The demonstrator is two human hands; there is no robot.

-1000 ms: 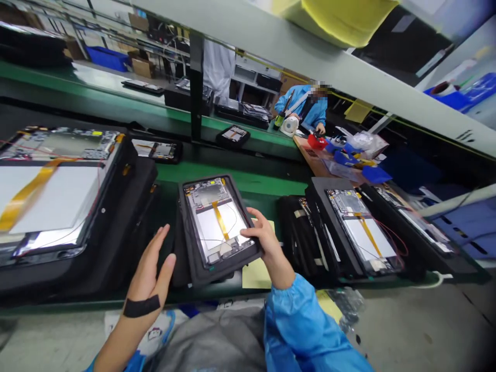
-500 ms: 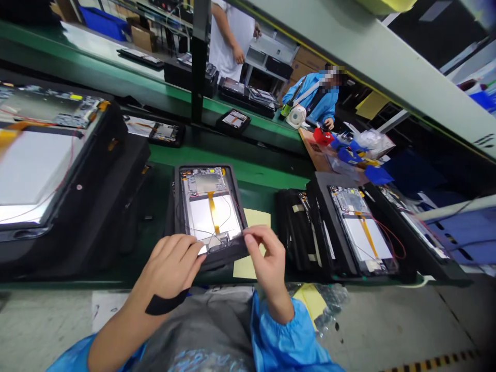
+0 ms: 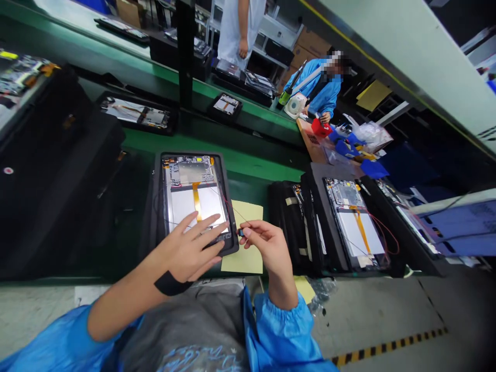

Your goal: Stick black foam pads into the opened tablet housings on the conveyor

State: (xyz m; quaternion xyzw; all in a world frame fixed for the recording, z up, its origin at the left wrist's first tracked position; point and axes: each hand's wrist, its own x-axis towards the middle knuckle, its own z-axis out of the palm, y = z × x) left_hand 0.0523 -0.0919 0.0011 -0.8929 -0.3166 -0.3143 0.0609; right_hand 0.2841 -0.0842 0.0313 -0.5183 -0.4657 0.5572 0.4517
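An opened tablet (image 3: 180,199) with a circuit board, white battery and orange ribbon cable lies in a black foam tray (image 3: 228,206) in front of me. My left hand (image 3: 189,253) is spread over the lower part of the tablet, palm down, with a black band at the wrist. Just right of the tray, my right hand (image 3: 267,243) pinches a small dark wired part (image 3: 241,232) between thumb and fingers. A thin red wire (image 3: 228,199) runs from the tablet towards that part. Beneath lies a yellow paper sheet (image 3: 248,258).
More opened tablets in foam stand to the right (image 3: 354,222), beside a stack of black foam trays (image 3: 287,222). Large black foam blocks (image 3: 50,196) fill the left. A dark post (image 3: 186,57) rises behind. Across the bench sits a person in blue (image 3: 329,93) near a small fan (image 3: 296,105).
My left hand has spread out over the tablet from its lower edge. The right hand has come away from the tray's corner, with the small wired part now visible in its pinch.
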